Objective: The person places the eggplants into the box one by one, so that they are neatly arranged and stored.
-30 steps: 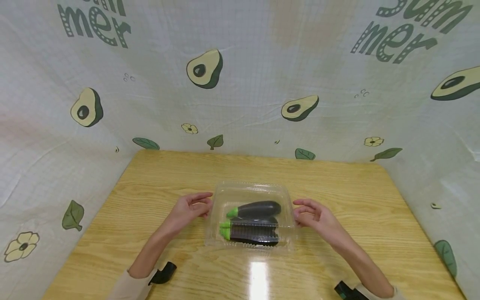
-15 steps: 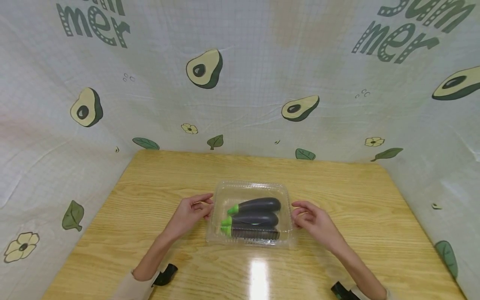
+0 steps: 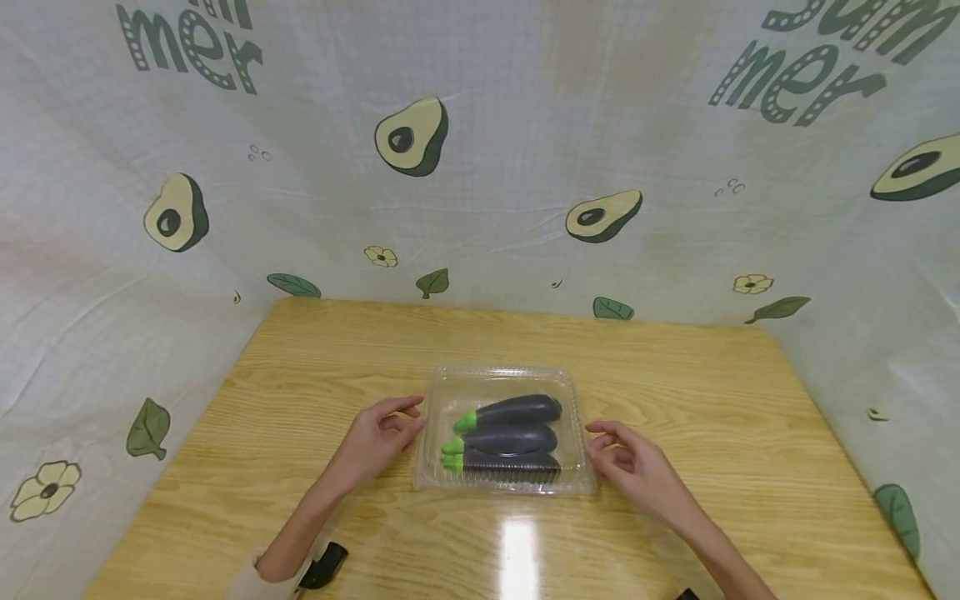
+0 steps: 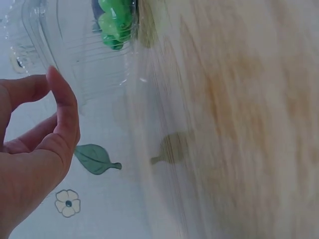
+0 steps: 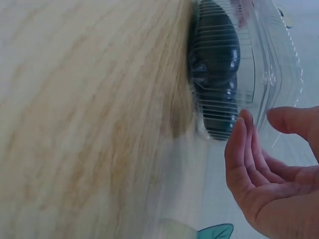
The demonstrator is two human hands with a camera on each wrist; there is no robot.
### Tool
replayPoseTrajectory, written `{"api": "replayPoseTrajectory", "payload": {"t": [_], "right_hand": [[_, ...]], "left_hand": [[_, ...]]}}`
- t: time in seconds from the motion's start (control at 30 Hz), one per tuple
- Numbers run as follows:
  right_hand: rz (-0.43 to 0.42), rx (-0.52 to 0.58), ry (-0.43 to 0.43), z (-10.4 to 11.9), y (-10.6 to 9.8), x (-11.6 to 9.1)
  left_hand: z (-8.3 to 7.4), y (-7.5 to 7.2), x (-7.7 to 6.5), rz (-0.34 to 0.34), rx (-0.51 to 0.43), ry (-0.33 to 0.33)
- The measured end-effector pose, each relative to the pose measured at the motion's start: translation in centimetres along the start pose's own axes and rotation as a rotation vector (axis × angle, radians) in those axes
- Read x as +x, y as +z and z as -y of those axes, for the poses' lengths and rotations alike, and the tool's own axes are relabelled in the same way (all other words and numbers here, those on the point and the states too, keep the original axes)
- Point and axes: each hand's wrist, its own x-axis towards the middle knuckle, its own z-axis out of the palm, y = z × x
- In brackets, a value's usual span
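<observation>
A clear plastic box (image 3: 495, 379) with ribbed walls stands on the wooden table, holding three dark eggplants (image 3: 517, 438) with bright green stem ends. At its left side is my left hand (image 3: 378, 442), fingertips close to the rim and fingers loosely bent. My right hand (image 3: 637, 467) is beside the right side, fingertips right at the edge. In the right wrist view, the thumb (image 5: 286, 119) and fingers (image 5: 238, 149) stand apart at the corner of the box. The left wrist view has the thumb and a fingertip (image 4: 55, 74) meeting in front of the box's edge.
The light wood table (image 3: 360, 350) extends around the box. A white cloth (image 3: 495, 167) printed with avocados, leaves and flowers hangs behind the table and along both sides. Dark wrist-camera mounts (image 3: 325, 567) sit near the sleeves.
The box was tilted and has levelled out, its ribbed front wall now lower over the eggplants. Both hands have shifted slightly toward the person along its sides, fingers loosening from the rim.
</observation>
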Motion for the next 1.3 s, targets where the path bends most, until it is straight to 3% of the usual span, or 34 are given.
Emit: {"api": "replayPoseTrajectory", "payload": {"t": [0.2,0.43,0.57,0.77,0.9,1.3], "right_hand": [[0.041,0.011,0.067,0.0,0.0,-0.9],[0.174,0.095,0.105,0.0,-0.6,-1.5],[0.245,0.154,0.128,-0.2,-0.9,-1.7],[0.351,0.236,0.126,-0.5,-1.0,-1.7],[0.395,0.261,0.124,-0.6,-0.9,-1.7],[0.401,0.3,0.101,-0.4,-0.9,-1.7]], "left_hand": [[0.1,-0.2,-1.0,0.064,0.01,0.017],[-0.1,-0.6,-2.0,0.17,0.04,-0.072],[0.1,-1.0,-2.2,0.297,0.029,-0.097],[0.2,-1.0,-2.3,0.483,-0.091,-0.085],[0.2,-1.0,-2.3,0.505,-0.148,-0.107],[0.5,-0.9,-2.0,0.514,-0.205,-0.093]]}}
